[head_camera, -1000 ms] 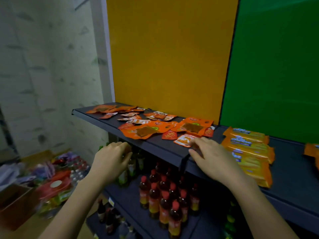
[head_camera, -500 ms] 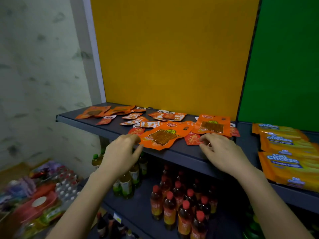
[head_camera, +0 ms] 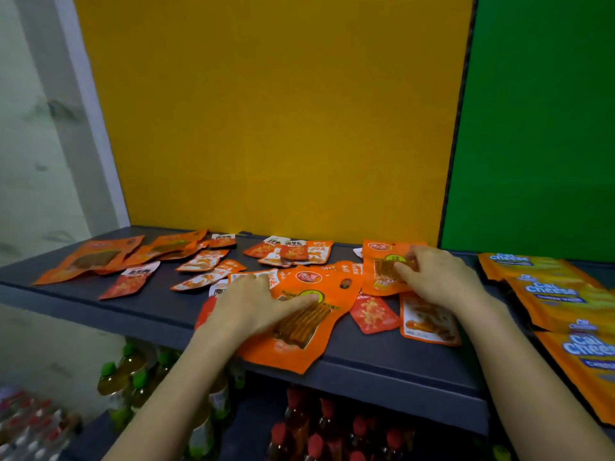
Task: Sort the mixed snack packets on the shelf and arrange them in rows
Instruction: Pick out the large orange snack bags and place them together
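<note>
While the left hand (head_camera: 248, 306) lies flat, fingers spread, on a big orange pouch (head_camera: 301, 322) at the shelf (head_camera: 382, 367) edge, not really gripping it, the right hand (head_camera: 439, 277) has curled fingers pinching a second pouch (head_camera: 382, 271) just behind it. Small packets (head_camera: 374, 312) sit loose between and under the hands, with more packets (head_camera: 203, 262) scattered off left, and the Cal Cheese packs (head_camera: 559, 294) lined up right of the right wrist.
</note>
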Demonstrator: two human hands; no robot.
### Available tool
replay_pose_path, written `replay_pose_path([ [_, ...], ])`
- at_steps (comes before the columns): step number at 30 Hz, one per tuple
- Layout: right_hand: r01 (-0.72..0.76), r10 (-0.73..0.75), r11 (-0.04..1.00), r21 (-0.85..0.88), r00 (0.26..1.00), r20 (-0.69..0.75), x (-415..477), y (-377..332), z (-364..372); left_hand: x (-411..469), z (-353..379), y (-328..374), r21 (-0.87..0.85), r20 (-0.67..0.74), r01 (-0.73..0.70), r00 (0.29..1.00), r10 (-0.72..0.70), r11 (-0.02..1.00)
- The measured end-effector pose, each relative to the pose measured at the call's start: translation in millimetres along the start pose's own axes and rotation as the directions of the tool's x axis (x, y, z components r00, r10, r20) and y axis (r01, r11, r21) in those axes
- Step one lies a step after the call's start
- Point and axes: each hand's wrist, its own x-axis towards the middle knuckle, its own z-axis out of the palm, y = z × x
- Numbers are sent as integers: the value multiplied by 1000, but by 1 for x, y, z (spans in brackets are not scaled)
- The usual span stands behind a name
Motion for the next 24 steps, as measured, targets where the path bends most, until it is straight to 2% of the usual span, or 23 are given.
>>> replay_pose_path([
  [4, -66, 87, 987, -148, 986, 143, 14, 3, 4, 21, 7, -10, -2, 142, -45, 989, 45, 999],
  [8, -129, 158, 970, -208, 979, 127, 18, 8, 6, 33, 10, -16, -14, 203, -120, 972, 121, 993],
  [18, -345, 387, 908, -236, 908, 161, 23, 4, 23, 38, 12, -17, -164, 133, -238, 956, 261, 957],
  [24, -468, 474, 880, -80, 854, 215, 25, -2, 15, 41, 9, -21, -186, 89, -282, 949, 302, 941],
])
